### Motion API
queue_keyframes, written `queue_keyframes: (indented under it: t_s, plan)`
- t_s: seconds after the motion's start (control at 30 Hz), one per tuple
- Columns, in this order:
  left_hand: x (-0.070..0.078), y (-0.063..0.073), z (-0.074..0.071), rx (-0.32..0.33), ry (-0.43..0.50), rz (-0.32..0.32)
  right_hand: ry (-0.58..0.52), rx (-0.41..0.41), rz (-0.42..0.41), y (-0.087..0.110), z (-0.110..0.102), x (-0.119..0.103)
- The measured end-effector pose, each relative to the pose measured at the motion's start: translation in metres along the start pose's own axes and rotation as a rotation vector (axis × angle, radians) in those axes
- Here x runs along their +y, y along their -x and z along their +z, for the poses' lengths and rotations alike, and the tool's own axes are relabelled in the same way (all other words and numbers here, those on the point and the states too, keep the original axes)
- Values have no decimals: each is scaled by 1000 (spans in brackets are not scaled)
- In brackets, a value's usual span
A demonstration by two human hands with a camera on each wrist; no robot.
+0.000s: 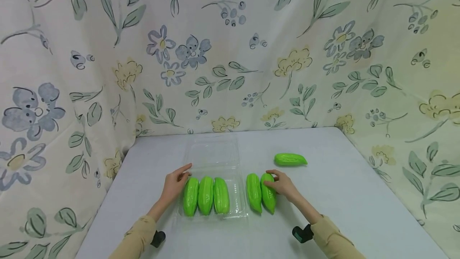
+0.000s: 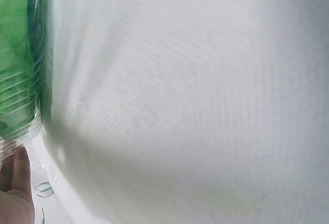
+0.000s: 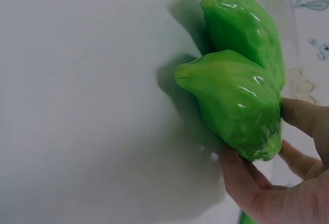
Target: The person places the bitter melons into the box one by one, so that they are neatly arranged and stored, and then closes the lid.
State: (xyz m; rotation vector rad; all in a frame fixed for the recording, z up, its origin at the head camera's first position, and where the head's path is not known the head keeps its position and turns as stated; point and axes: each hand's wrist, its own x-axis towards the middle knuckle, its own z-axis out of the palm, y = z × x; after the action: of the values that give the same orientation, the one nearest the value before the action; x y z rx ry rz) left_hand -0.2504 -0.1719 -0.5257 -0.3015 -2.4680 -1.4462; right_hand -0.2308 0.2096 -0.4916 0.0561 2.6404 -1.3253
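A clear plastic clamshell box [image 1: 236, 197] lies with its lid [image 1: 212, 152] folded back. Three glossy green gourds [image 1: 206, 196] stand side by side in its base, toward the left. My left hand [image 1: 175, 182] rests at the box's back left corner, its fingers [image 2: 21, 170] fairly straight beside the ridged wall. To the right of the box, two more gourds lie together on the table. The outer one [image 3: 231, 100] is pinched near its far end by the thumb and fingers of my right hand [image 1: 282, 185]; its neighbour [image 1: 254, 193] leans close against it.
Another green gourd [image 1: 290, 159] lies crosswise farther back on the right. The white table [image 1: 323, 163] ends at a floral cloth [image 1: 230, 71] hanging behind and at both sides. Dark wrist-worn devices [image 1: 302, 233] sit below both forearms.
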Motion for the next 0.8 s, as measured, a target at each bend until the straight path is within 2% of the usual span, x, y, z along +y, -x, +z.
queue_keyframes:
  t_s: [0.8]
  plan:
    - [2, 1, 0, -1, 13, 16, 8, 14, -12, 5, -1, 2]
